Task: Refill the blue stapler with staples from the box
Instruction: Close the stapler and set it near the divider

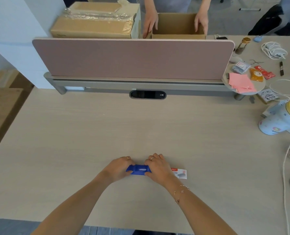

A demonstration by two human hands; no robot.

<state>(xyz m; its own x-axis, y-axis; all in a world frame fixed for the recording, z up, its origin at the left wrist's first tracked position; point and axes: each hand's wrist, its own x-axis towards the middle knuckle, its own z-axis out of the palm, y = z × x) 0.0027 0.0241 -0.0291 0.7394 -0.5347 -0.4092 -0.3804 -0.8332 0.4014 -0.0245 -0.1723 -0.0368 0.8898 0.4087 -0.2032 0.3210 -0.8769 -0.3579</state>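
The blue stapler [138,169] lies lengthwise on the pale desk near the front edge. My left hand [118,168] grips its left end and my right hand [157,167] grips its right end, so both ends are covered by fingers. Just right of my right hand lies the small white and red staple box [180,173], flat on the desk and partly hidden behind that hand. Whether the stapler is open I cannot tell.
A pink divider panel [132,58] runs across the back of the desk, with a cable port [147,95] below it. Another person's hands hold a cardboard box [178,26] behind it. At the right are a decorated tin [281,119], pink papers [240,82] and white cables [284,167].
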